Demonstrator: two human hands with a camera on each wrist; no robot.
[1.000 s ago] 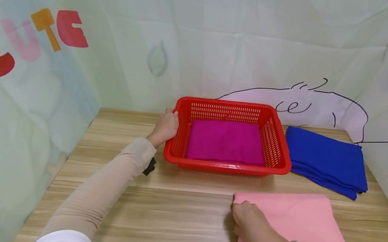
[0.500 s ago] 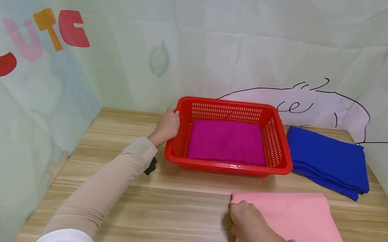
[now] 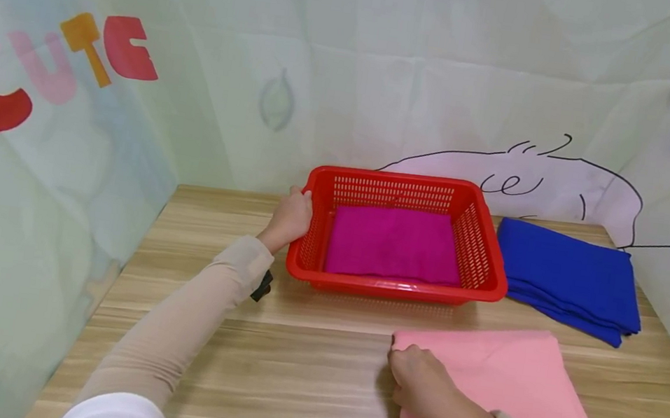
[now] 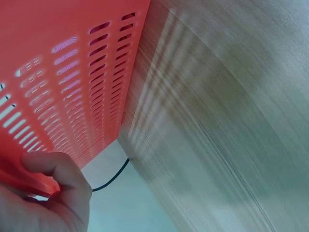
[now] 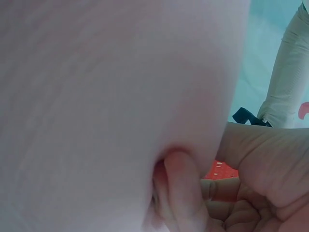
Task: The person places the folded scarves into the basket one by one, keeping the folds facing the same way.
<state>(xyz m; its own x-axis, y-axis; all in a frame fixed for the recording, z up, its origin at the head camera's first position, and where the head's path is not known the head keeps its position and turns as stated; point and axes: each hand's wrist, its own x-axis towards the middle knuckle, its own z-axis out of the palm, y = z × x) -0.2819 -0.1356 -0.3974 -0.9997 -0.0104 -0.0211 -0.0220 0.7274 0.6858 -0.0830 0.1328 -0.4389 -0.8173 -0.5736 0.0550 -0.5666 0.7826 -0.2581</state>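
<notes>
My left hand (image 3: 290, 219) grips the left rim of a red perforated plastic basket (image 3: 407, 289), and in the left wrist view its thumb curls over that rim. A folded magenta cloth (image 3: 394, 245) lies flat inside the basket. At the lower right, my right hand (image 3: 428, 394) holds the left edge of a folded pink cloth (image 3: 516, 381). That pink cloth (image 5: 96, 96) fills most of the right wrist view, where the fingers and thumb pinch its edge. Part of the cloth is hidden under the right forearm.
A folded blue cloth (image 3: 567, 278) lies just right of the basket, near the wall. Beneath everything is a wood-grain table (image 3: 275, 371). Printed curtains (image 3: 231, 82) stand along its back and both sides.
My right hand and the pink cloth have shifted slightly left. The left hand keeps its grip on the basket, which stays in place on the table. The view has turned slightly.
</notes>
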